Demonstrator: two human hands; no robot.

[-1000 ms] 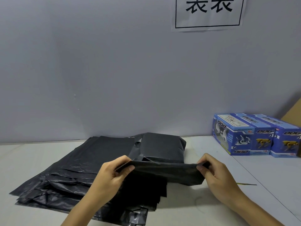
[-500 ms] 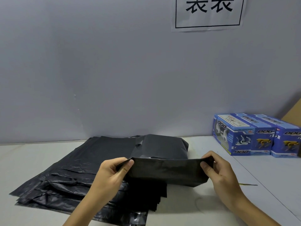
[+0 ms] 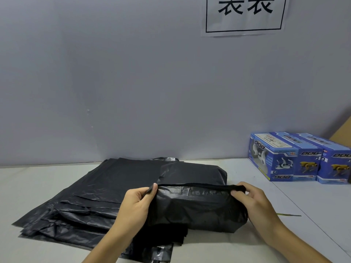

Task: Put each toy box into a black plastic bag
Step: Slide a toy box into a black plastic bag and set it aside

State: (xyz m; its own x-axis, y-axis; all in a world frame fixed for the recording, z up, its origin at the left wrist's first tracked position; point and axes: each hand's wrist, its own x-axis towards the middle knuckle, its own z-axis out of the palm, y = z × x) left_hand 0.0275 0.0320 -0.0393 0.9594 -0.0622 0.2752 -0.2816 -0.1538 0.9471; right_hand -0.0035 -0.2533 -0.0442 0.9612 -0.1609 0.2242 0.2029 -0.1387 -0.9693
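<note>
While both hands grip it: the filled black bag (image 3: 197, 207) lies on the desk (image 3: 284, 202) in front of the person, its flap folded toward them.
Change: compared with half a second ago, the flap hangs lower over the bag's near side and the top fold now forms a straight ridge between the two hands; a second ago the flap was only a narrow band held up.
Left hand (image 3: 136, 204): fingers and thumb curled, pinching the left end of the fold.
Right hand (image 3: 254, 202): fingers curled over the right end of the fold, gripping it.
Second filled bag (image 3: 191, 173): lies just behind the held one, near the wall (image 3: 133, 82).
Flat bag stack (image 3: 79, 202): spread out at the left, fanned edges pointing toward the desk's near left; the held bag overlaps its right edge.
Toy boxes (image 3: 300, 158): three blue boxes side by side at the right, against the wall, well apart from the hands.
Edges: the stack's back edge runs close to the wall; a brown cardboard corner (image 3: 341, 130) shows at the far right border.
Open room: bare desk lies between the held bag and the toy boxes, with a thin yellowish strip (image 3: 288, 215) on it near the right wrist.
Sign (image 3: 245, 14): a white paper with black characters, on the wall above.
</note>
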